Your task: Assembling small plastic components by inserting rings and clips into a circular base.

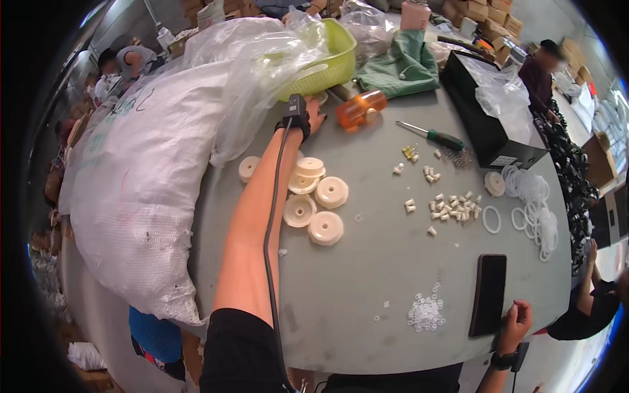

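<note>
My left hand [313, 118] reaches to the far side of the table, under the rim of a light green plastic basket [321, 73]. Its fingers are partly hidden by the wrist and a small black device strapped there, so its grip does not show. Right beside it, an orange translucent bottle [360, 110] lies on its side. Along my left forearm sit several cream round plastic parts with centre holes, such as this cream disc [332, 192]. My right hand [517, 321] rests at the near right table edge with fingers loosely curled, beside a dark phone [489, 295].
A large white woven sack [141, 177] bulges along the left. A green-handled screwdriver [432, 135], small cream fittings [452, 208], white rings [534, 213] and tiny white washers [426, 312] lie at right. A black box [491, 111] and green cloth [403, 65] stand behind. Other people work around.
</note>
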### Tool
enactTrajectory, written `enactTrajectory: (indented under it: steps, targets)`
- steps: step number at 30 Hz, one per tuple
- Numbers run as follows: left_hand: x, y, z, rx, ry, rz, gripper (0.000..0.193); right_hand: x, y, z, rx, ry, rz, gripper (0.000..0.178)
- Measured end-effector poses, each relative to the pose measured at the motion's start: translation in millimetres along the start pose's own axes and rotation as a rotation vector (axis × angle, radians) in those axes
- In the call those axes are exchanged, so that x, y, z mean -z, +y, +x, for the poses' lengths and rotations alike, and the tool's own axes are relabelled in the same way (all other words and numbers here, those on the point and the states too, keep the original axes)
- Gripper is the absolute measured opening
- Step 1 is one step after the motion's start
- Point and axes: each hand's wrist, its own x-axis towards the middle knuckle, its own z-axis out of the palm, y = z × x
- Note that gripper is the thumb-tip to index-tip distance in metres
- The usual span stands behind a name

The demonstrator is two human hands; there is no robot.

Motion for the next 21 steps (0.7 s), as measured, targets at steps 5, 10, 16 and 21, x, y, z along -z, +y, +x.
enactTrajectory:
  steps: [5,10,16,21]
  targets:
    - [9,4,-17,-0.072,-0.020,-0.034,0.032,0,-2,-10,0.027,0.032,0.032,0.005]
    - [19,0,-80,-0.148,-0.062,-0.082,0.028,12,5,-7,0.059,-0.006,0.040,0.007]
    - [72,19,-168,0.008,0.297,-0.985,0.020,6,10,4,0.128,-0.075,0.122,0.010]
    - [96,132,-282,0.176,0.215,-2.027,0.022,6,10,8,0.247,0.041,0.199,0.015]
